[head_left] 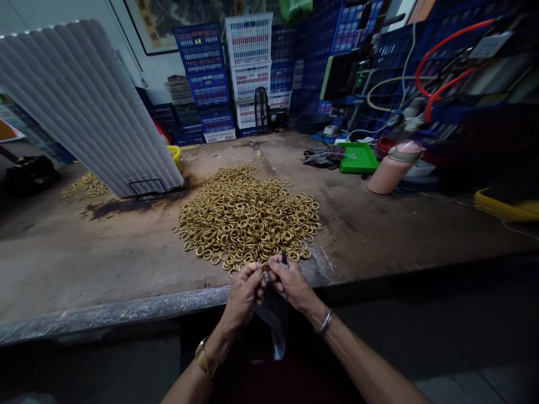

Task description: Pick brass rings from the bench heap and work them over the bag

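A big heap of brass-coloured rings [248, 216] lies on the worktable, its near side right beside my fingers. Pinched in my left hand [242, 294] is one small ring [264, 267], held at the table's front edge. My right hand [290, 284] is closed and meets the left at that ring. From its fingers sticks the short black end [284, 257] of a small tool; the rest of it is hidden in the hand. Below both hands hangs a piece of clear plastic [275, 325].
A white corrugated panel [92, 106] leans in a wire stand on the left, near more rings [86, 185]. To the right are a green tray [357, 157], dark gloves [322, 157] and a pink bottle [393, 171]. Stacked crates [248, 42] line the back.
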The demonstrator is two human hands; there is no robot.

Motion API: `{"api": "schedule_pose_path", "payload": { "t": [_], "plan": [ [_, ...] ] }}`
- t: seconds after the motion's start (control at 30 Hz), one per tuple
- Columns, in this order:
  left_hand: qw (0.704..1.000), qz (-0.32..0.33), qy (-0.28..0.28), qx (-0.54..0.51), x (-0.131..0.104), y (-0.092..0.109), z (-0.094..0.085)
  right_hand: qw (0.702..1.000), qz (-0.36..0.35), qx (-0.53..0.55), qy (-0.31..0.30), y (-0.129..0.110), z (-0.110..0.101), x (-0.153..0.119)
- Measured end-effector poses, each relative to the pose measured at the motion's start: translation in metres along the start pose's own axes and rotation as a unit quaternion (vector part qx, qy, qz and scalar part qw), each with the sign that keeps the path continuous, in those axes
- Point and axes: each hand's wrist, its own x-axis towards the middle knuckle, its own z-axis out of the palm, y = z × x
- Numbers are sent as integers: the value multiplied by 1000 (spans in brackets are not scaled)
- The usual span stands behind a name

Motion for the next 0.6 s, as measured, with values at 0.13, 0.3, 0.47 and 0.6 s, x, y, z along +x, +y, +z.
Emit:
{"api": "schedule_pose_path", "payload": {
  "t": [0.13, 0.3, 0.47, 0.6],
  "plan": [
    [996, 40, 29, 70, 0, 1, 5, 997, -37, -67, -1, -4, -4, 1],
    [961, 167, 56, 212, 1, 2, 14, 968, -127, -216, 24, -10, -13, 5],
    [983, 80, 23, 166, 0, 1, 18, 982, -80, -170, 29, -9, -18, 5],
    [993, 25, 8, 115, -2, 0, 18, 985, -74, -153, 19, -8, -20, 3]
  ]
}}
